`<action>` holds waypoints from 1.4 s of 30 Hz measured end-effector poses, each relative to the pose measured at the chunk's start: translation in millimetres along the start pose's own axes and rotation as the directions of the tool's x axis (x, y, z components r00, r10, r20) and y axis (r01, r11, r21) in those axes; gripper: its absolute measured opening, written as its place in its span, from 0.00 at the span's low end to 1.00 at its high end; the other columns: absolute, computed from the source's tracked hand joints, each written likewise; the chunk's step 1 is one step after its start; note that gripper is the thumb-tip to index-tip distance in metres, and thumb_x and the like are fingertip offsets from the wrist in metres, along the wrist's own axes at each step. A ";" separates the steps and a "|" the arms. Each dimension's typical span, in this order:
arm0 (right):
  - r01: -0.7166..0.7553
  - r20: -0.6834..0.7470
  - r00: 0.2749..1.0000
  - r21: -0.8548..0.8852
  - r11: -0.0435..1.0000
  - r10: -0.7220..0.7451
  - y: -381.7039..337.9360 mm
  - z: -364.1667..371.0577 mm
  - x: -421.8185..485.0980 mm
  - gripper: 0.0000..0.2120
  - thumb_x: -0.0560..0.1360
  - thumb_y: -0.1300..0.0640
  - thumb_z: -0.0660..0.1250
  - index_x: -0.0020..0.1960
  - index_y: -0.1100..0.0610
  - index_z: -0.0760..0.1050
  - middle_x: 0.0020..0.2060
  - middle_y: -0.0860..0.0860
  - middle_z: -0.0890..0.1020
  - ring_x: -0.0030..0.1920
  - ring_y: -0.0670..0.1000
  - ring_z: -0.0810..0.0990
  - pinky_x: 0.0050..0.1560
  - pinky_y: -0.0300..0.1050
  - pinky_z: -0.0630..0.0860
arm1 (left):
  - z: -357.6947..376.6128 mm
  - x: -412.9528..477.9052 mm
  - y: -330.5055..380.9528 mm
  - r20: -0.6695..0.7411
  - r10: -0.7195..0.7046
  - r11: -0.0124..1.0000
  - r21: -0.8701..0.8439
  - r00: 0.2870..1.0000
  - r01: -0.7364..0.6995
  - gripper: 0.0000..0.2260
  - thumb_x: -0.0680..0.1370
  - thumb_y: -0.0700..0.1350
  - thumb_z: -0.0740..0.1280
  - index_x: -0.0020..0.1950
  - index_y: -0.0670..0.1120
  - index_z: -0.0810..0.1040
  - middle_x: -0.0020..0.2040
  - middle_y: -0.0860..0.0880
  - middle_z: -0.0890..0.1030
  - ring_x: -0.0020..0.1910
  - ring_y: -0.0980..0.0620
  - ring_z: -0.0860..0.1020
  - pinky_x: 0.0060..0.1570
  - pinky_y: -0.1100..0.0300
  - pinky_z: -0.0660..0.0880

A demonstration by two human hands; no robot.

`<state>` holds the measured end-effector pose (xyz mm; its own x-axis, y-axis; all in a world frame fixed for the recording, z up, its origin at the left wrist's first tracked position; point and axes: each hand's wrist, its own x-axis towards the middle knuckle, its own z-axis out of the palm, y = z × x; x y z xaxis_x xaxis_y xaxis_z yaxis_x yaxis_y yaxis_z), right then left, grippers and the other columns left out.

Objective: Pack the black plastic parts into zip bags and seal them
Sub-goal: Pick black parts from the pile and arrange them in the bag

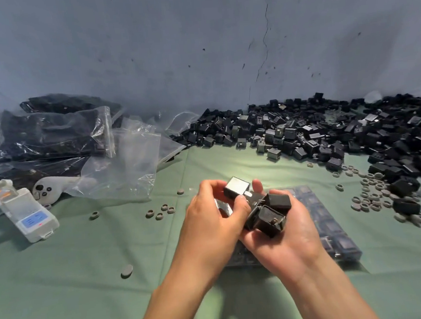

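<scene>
Black parts (pixel 327 131), green cloth (pixel 75 268)

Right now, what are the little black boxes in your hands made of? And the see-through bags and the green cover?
The black boxes look like hard plastic, matte with a dull sheen; small metal-looking pins stick out. The see-through bags seem thin glossy plastic film: they crinkle and glint. The green cover is probably woven cloth, matte, with a seam and soft creases.
</scene>
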<state>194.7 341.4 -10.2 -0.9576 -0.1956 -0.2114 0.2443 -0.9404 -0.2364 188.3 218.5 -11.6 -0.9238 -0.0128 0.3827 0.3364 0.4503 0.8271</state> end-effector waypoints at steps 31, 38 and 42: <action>0.329 -0.153 0.939 0.126 0.936 -0.309 -59.6 -4.7 -16.5 0.25 0.65 0.64 0.64 0.62 0.57 0.77 0.57 0.63 0.79 0.54 0.62 0.83 0.60 0.66 0.76 | -26.7 -23.3 -37.4 0.055 -0.351 0.932 -0.075 0.935 0.354 0.05 0.77 0.47 0.70 0.52 0.53 0.77 0.42 0.57 0.85 0.42 0.62 0.81 0.41 0.69 0.71; 0.310 -0.151 0.944 0.113 0.944 -0.292 -55.3 -6.5 -13.0 0.23 0.68 0.65 0.63 0.62 0.59 0.77 0.55 0.65 0.81 0.53 0.63 0.83 0.58 0.66 0.76 | -29.1 -18.8 -30.4 0.211 -0.334 0.936 -0.036 0.919 0.349 0.30 0.79 0.53 0.65 0.77 0.58 0.53 0.44 0.64 0.85 0.43 0.73 0.78 0.47 0.75 0.67; 0.270 -0.126 0.959 0.131 0.954 -0.254 -54.9 -7.7 -12.7 0.16 0.72 0.64 0.62 0.59 0.58 0.77 0.57 0.64 0.80 0.53 0.62 0.83 0.60 0.65 0.76 | -40.1 -13.2 -39.8 0.164 -0.352 0.930 -0.056 0.922 0.365 0.29 0.79 0.55 0.64 0.77 0.58 0.56 0.42 0.61 0.86 0.47 0.66 0.81 0.58 0.56 0.69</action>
<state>194.7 397.6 -1.8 -0.9611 0.0868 -0.2623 -0.0459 -0.9863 -0.1582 194.4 164.9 -33.0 -0.9997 -0.0235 -0.0057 -0.0139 0.3642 0.9312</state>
